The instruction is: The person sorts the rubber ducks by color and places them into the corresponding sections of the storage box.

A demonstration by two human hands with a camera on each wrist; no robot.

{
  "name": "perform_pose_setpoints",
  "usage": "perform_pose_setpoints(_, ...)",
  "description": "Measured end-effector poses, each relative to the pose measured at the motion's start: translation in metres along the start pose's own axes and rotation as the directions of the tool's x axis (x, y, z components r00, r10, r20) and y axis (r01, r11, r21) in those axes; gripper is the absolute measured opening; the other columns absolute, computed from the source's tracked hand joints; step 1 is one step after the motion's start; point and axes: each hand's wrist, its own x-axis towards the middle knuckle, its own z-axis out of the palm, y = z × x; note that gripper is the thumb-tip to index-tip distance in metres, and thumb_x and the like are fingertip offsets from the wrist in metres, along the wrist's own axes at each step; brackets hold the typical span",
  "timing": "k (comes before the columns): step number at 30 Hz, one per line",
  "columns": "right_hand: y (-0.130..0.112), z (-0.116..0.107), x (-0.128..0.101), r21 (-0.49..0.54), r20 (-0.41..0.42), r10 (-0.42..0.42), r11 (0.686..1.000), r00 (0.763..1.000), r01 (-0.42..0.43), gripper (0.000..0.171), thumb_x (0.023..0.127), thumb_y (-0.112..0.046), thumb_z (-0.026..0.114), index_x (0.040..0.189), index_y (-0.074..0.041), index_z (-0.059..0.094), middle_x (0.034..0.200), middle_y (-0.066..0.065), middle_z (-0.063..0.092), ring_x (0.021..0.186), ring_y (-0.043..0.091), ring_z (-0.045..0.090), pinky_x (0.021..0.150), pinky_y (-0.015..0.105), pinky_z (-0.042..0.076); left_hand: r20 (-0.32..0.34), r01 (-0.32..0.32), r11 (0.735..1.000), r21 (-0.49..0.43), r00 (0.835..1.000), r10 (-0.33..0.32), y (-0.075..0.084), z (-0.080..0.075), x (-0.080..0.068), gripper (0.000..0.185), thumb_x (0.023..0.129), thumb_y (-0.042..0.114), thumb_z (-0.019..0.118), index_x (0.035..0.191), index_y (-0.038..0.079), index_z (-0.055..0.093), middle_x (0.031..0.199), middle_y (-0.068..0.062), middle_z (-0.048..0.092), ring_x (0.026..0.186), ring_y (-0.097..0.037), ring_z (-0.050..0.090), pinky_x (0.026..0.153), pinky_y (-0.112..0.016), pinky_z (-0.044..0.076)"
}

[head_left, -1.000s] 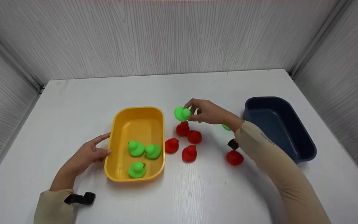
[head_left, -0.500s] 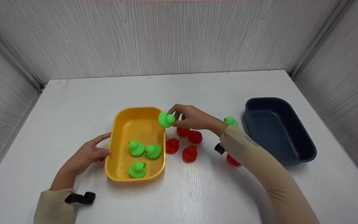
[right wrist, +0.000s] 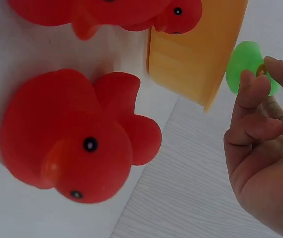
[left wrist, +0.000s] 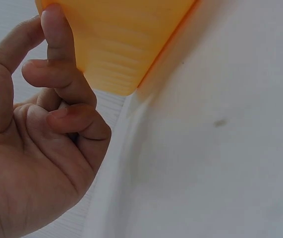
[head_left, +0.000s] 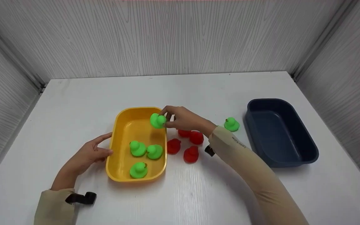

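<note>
My right hand [head_left: 183, 118] pinches a green rubber duck [head_left: 157, 121] above the right rim of the yellow tub [head_left: 136, 110]. In the right wrist view the fingertips hold this green duck [right wrist: 245, 64]. My left hand [head_left: 89, 154] touches the left side of the tub with index finger and thumb spread apart. In the left wrist view, the left hand [left wrist: 52, 119] has its other fingers loosely bent beside the tub wall [left wrist: 116, 44]. Several green ducks [head_left: 137, 148] sit inside the tub.
Several red ducks [head_left: 191, 154] lie right of the tub, partly under my right arm. Another green duck [head_left: 231, 124] stands farther right, beside a dark blue tub [head_left: 273, 134]. Wood-grain panels [head_left: 173, 37] enclose the white table [head_left: 198, 200] at the back and sides.
My right hand has carried the green duck leftward, from over the red ducks to over the yellow tub's edge. The green duck by the blue tub has come into full view. The left hand stays put.
</note>
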Motion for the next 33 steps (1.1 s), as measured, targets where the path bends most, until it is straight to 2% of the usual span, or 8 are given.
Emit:
perform_pose_setpoints(4, 0.0, 0.005, 0.007, -0.009, 0.014, 0.014, 1.0, 1.0, -0.013, 0.037, 0.093, -0.021, 0.064, 0.128, -0.015, 0.055, 0.115, 0.007, 0.06, 0.106, 0.024, 0.055, 0.094, 0.031, 0.051, 0.0, 0.004, 1.0, -0.002, 1.0, -0.004, 0.001, 0.0, -0.001, 0.074, 0.092, 0.018, 0.064, 0.153, 0.006, 0.023, 0.058, 0.009, 0.052, 0.059, -0.009, 0.045, 0.059, -0.022, 0.04)
perform_pose_setpoints(11, -0.001, 0.01, 0.016, -0.014, 0.023, -0.023, 1.0, 0.999, 0.024, 0.035, 0.092, -0.019, 0.065, 0.126, -0.014, 0.056, 0.111, 0.006, 0.061, 0.103, 0.021, 0.054, 0.095, 0.029, 0.05, -0.003, 0.003, 1.0, 0.001, 1.0, -0.003, 0.002, 0.001, -0.001, 0.074, 0.092, 0.019, 0.064, 0.153, 0.007, 0.024, 0.059, 0.008, 0.053, 0.06, -0.009, 0.047, 0.059, -0.022, 0.041)
perform_pose_setpoints(20, 0.003, 0.017, 0.025, -0.045, 0.079, -0.009, 0.999, 0.997, 0.013, 0.034, 0.093, -0.017, 0.063, 0.126, -0.015, 0.057, 0.112, 0.004, 0.062, 0.101, 0.018, 0.055, 0.094, 0.028, 0.049, 0.002, 0.009, 1.0, -0.016, 1.0, -0.009, -0.001, 0.0, 0.001, 0.074, 0.092, 0.019, 0.064, 0.153, 0.008, 0.024, 0.057, 0.009, 0.052, 0.058, -0.009, 0.045, 0.057, -0.021, 0.039)
perform_pose_setpoints(26, -0.002, 0.022, 0.029, -0.113, 0.121, 0.027, 0.993, 0.992, -0.013, 0.033, 0.093, -0.017, 0.06, 0.126, -0.017, 0.057, 0.111, 0.004, 0.063, 0.1, 0.018, 0.056, 0.095, 0.03, 0.047, 0.003, 0.006, 1.0, -0.03, 1.0, -0.006, -0.002, -0.001, -0.001, 0.075, 0.093, 0.017, 0.063, 0.153, 0.006, 0.021, 0.057, 0.01, 0.05, 0.058, -0.008, 0.044, 0.057, -0.022, 0.039)
perform_pose_setpoints(33, -0.006, 0.021, 0.029, -0.211, 0.151, 0.083, 0.976, 0.985, -0.05, 0.03, 0.093, -0.02, 0.062, 0.123, -0.021, 0.061, 0.105, 0.002, 0.063, 0.095, 0.019, 0.054, 0.093, 0.032, 0.047, 0.013, 0.008, 0.999, -0.035, 1.0, -0.008, 0.0, 0.0, 0.001, 0.075, 0.093, 0.017, 0.063, 0.154, 0.006, 0.02, 0.059, 0.009, 0.055, 0.06, -0.009, 0.047, 0.058, -0.021, 0.042)
